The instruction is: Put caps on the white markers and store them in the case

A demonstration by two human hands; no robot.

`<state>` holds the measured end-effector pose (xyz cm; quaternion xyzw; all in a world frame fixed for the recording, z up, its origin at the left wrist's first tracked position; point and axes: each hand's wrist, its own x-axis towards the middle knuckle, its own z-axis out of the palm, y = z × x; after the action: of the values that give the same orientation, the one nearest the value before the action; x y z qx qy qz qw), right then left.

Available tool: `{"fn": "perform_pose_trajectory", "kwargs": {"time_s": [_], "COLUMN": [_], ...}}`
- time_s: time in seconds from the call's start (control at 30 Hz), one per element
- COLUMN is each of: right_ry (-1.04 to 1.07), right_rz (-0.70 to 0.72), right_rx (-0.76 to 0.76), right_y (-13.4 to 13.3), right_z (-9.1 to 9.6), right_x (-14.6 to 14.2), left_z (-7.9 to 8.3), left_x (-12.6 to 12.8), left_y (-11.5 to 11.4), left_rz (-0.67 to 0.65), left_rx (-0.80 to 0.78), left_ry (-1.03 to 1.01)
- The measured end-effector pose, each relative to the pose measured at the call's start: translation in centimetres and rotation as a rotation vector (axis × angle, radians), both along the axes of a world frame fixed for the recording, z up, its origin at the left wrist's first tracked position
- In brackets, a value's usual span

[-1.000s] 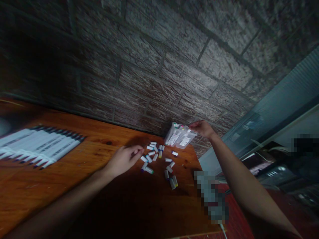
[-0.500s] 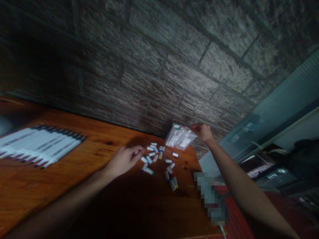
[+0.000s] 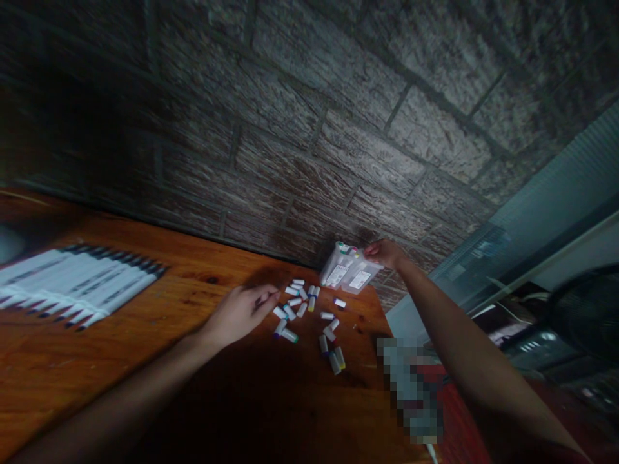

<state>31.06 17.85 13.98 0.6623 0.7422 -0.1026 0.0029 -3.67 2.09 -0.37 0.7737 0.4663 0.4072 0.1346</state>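
Observation:
Several small white marker caps (image 3: 309, 312) with coloured ends lie scattered on the wooden table (image 3: 203, 361). My left hand (image 3: 242, 312) rests beside them, fingers curled with the fingertips pinched near one cap; what they pinch is too small to make out. My right hand (image 3: 384, 252) reaches to the far corner and grips the edge of a clear plastic case (image 3: 349, 272) that leans against the brick wall (image 3: 309, 129), with coloured marker ends showing at its top.
A row of several white markers (image 3: 77, 287) with dark tips lies side by side at the table's left. The table's right edge drops off near a blurred object (image 3: 411, 386). A fan (image 3: 587, 316) and clutter stand at the far right.
My right hand has shifted slightly left on the case's top edge. The left hand has barely moved. The view has drifted a little.

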Motion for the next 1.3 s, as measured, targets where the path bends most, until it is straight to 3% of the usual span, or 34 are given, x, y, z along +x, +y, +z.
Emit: {"fn": "perform_pose_trajectory", "kwargs": {"time_s": [0.27,0.4,0.57,0.63,0.7,0.8,0.9,0.97,1.07,1.2,1.3], "right_ry": [-0.096,-0.064,-0.009,0.045,0.376,0.797,1.068,1.196,1.32,1.413,1.495], "right_rz": [-0.024,-0.033,-0.064,-0.074,0.061,0.192,0.231,0.204,0.175,0.179,0.094], "right_rx": [-0.057,0.006,0.308,0.426,0.476,0.278,0.088,-0.013,-0.061,-0.035,0.025], "right_y": [0.2,-0.7,-5.7,-8.9,-12.1,-15.3,-16.0,-15.6,-14.6,-14.1,-14.2], "right_z": [0.4,2.4,7.6,8.2,6.9,1.9,-3.6,-6.2,-8.1,-9.0,-9.7], "right_x": [-2.1,-2.4,0.1,0.6,-0.2,-3.9,-8.4,-10.4,-10.8,-9.3,-8.5], "left_z": [-0.1,-0.1,-0.1,0.0,0.2,0.4,0.3,-0.1,-0.6,-0.5,-0.3], "left_x": [-0.1,-0.2,0.0,0.3,0.9,1.9,2.6,2.5,1.8,1.1,1.3], "left_y": [0.0,0.0,0.0,-0.2,-0.6,-1.2,-1.4,-1.3,-0.9,-0.8,-1.1], "left_rz": [0.009,0.009,0.008,0.026,0.061,0.1,0.071,0.024,-0.021,-0.035,-0.063], "left_rx": [0.005,0.011,0.014,0.049,0.135,0.284,0.342,0.301,0.21,0.183,0.175], "left_ry": [0.016,0.006,-0.008,-0.033,-0.071,-0.051,0.069,0.151,0.2,0.149,0.126]}}
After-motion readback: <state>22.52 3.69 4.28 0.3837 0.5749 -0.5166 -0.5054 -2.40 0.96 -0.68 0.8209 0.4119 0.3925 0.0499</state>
